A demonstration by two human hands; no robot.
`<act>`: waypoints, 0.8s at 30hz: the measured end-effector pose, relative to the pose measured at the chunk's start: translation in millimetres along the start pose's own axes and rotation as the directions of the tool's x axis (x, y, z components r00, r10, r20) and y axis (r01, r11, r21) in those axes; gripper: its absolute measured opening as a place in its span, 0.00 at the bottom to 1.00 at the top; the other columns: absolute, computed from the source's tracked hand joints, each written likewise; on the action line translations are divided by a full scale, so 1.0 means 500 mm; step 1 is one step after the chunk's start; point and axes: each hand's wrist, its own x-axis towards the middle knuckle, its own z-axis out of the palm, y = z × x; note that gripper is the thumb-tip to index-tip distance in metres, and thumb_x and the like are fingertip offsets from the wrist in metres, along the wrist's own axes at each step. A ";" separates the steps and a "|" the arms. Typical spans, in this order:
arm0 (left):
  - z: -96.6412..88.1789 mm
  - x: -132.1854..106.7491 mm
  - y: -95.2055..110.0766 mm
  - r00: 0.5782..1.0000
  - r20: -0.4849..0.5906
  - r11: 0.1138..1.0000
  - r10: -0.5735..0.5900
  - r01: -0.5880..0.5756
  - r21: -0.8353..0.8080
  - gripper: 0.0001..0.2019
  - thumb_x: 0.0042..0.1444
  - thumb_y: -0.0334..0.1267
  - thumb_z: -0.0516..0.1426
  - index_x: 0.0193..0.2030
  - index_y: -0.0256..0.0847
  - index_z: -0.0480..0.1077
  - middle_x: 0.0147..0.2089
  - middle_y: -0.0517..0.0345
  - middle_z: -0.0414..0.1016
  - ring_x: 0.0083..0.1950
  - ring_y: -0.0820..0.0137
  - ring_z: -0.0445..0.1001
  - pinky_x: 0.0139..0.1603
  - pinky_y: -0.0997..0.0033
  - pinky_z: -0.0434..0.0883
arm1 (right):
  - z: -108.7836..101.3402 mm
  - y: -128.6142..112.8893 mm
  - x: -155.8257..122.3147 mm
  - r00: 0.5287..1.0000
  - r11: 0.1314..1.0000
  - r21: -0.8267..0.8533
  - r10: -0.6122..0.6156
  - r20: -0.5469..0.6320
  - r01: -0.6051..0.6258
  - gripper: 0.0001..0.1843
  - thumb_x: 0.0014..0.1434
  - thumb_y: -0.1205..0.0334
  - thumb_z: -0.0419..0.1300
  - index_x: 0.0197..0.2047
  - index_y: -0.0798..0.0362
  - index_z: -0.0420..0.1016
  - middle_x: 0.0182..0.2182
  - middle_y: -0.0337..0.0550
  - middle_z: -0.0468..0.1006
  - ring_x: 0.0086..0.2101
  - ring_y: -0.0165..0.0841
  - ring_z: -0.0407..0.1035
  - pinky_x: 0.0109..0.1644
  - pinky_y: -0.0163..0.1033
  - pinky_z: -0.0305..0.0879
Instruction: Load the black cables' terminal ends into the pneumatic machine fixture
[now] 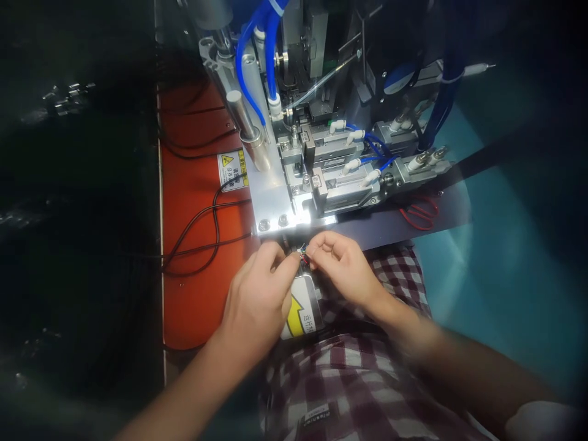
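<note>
Close together in front of the machine's metal plate (275,208), my two hands meet over a small bundle of thin coloured wires (303,252). My left hand (261,288) pinches the bundle's left side between thumb and forefinger. From the right, the fingertips of my right hand (340,260) are closed on the wire ends. Red, white and blue-green strands show between the fingertips; what they attach to is too small to make out. Just below the fingers is a white label with a yellow arrow (296,309), partly covered by my left hand.
Metal slides with pneumatic cylinders (344,184) and blue air hoses (271,55) stand ahead. Black cables (215,226) loop over the orange-red surface (197,312) at left, near a warning label (233,170). A red wire coil (420,212) lies at right. Checked cloth (349,380) covers my lap.
</note>
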 end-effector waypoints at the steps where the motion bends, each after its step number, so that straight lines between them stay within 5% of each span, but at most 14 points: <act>1: 0.000 0.000 0.000 1.000 -0.001 1.000 -0.002 0.002 0.000 0.11 0.57 0.24 0.51 0.39 0.31 0.75 0.32 0.51 0.69 0.29 0.70 0.68 0.26 0.73 0.67 | -0.001 -0.001 -0.001 0.997 0.994 -0.085 -0.073 -0.028 0.070 0.09 0.59 0.62 0.55 0.28 0.53 0.66 0.21 0.34 0.65 0.23 0.27 0.59 0.27 0.34 0.56; 4: 0.001 -0.001 0.000 1.000 -0.004 1.000 -0.010 0.010 0.002 0.11 0.58 0.25 0.51 0.39 0.32 0.75 0.32 0.51 0.70 0.30 0.70 0.68 0.26 0.73 0.67 | -0.003 -0.003 -0.002 0.965 0.931 -0.284 -0.255 -0.056 0.229 0.08 0.59 0.65 0.55 0.27 0.53 0.66 0.23 0.35 0.64 0.25 0.27 0.58 0.28 0.34 0.55; 9: 0.000 -0.001 0.000 1.000 0.012 1.000 -0.008 0.008 0.027 0.11 0.58 0.25 0.50 0.37 0.34 0.74 0.32 0.52 0.70 0.29 0.72 0.67 0.26 0.75 0.66 | 0.001 -0.005 0.000 1.000 0.999 -0.046 0.014 -0.019 -0.015 0.09 0.59 0.64 0.54 0.27 0.52 0.64 0.19 0.32 0.61 0.21 0.26 0.57 0.24 0.33 0.55; 14: -0.002 0.000 0.001 1.000 0.012 0.998 0.016 -0.017 0.067 0.12 0.60 0.26 0.48 0.38 0.34 0.73 0.33 0.51 0.69 0.31 0.71 0.68 0.28 0.74 0.69 | 0.006 -0.011 -0.006 0.974 0.937 -0.310 -0.202 -0.099 0.163 0.10 0.58 0.67 0.55 0.25 0.52 0.63 0.21 0.33 0.60 0.23 0.26 0.55 0.26 0.34 0.53; 18: -0.005 -0.002 0.000 0.999 0.033 0.996 0.033 -0.036 0.085 0.14 0.59 0.24 0.47 0.43 0.34 0.73 0.34 0.51 0.70 0.33 0.70 0.70 0.29 0.75 0.70 | 0.009 -0.016 -0.003 0.998 0.994 -0.108 0.013 -0.065 -0.020 0.09 0.57 0.65 0.55 0.25 0.52 0.63 0.18 0.31 0.58 0.20 0.25 0.54 0.22 0.32 0.51; 24: -0.006 -0.002 -0.004 0.999 0.037 0.999 0.036 -0.037 0.036 0.16 0.55 0.20 0.48 0.45 0.32 0.73 0.35 0.49 0.70 0.34 0.69 0.71 0.30 0.73 0.72 | -0.003 -0.014 -0.001 0.999 0.990 -0.139 0.013 -0.046 -0.019 0.09 0.58 0.64 0.56 0.26 0.52 0.65 0.19 0.32 0.62 0.21 0.26 0.57 0.24 0.33 0.55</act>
